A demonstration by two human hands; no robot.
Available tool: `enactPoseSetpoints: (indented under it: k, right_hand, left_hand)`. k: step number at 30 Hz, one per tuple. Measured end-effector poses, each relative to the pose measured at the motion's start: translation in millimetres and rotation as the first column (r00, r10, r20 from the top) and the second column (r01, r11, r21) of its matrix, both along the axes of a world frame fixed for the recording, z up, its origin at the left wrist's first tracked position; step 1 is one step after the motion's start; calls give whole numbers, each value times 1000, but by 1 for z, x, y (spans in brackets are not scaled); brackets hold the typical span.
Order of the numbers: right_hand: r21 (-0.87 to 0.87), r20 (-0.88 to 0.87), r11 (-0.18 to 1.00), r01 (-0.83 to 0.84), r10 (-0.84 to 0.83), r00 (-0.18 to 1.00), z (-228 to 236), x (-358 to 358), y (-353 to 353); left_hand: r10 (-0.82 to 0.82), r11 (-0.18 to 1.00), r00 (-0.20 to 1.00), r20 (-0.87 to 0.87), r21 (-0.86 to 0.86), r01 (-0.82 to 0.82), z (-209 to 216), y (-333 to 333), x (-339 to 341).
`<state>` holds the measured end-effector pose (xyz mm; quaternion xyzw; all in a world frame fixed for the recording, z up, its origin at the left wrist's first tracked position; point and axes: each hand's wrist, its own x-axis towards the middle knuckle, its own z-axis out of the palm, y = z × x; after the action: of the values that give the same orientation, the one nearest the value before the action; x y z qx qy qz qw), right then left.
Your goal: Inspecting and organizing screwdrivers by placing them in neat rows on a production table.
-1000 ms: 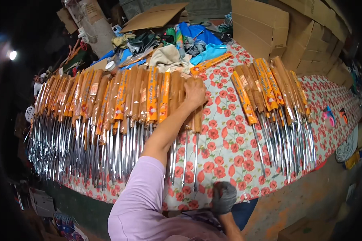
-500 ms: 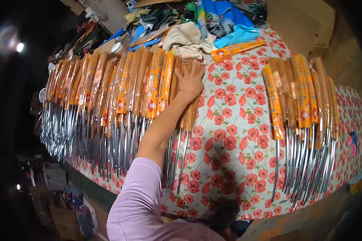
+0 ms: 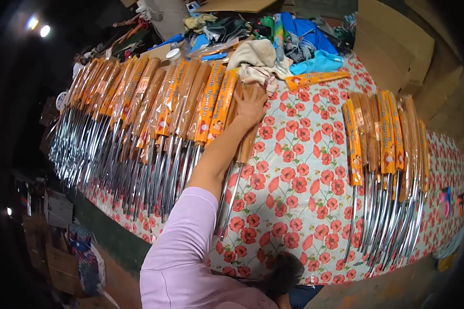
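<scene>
My left hand [image 3: 251, 107] lies palm down with its fingers spread. It presses on the brown handles [image 3: 247, 147] at the right end of a long row. The row holds many long metal rods [image 3: 154, 175] with brown handles in clear plastic sleeves. Orange printed labels [image 3: 207, 116] sit inside several sleeves. My left forearm crosses over part of the row and hides some rods. By the lower edge is a dark rounded thing [image 3: 282, 273] with a bit of skin below it; whether that is my right hand, I cannot make out.
A smaller bundle of the same sleeved rods [image 3: 389, 139] lies on the right of the floral tablecloth [image 3: 294, 206]. Behind are a loose orange label strip [image 3: 317, 79], a cream cloth [image 3: 258, 54], a light blue cloth [image 3: 317, 63] and a cardboard box [image 3: 392, 46].
The view has tilted and shifted, so the row's left end appears higher. My left hand stays spread on the handles at the row's right end.
</scene>
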<state>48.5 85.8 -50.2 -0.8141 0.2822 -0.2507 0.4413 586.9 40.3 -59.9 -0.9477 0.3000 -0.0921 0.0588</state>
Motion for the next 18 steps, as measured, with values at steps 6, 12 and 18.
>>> enactPoseSetpoints:
  k: [6, 12, 18]
  right_hand:
    - [-288, -88, 952, -104, 82, 993, -17, -4, -1]
    - [-218, -127, 967, -134, 108, 986, -19, -9, -3]
    - [-260, -102, 935, -243, 224, 969, -4, -10, -10]
  left_hand:
    - [-74, 997, 963, -260, 15, 81, 36, -6, -9]
    - [-143, 984, 980, -135, 88, 156, 20, 7, 0]
    - [-205, 975, 914, -350, 7, 221, 38, 13, -12]
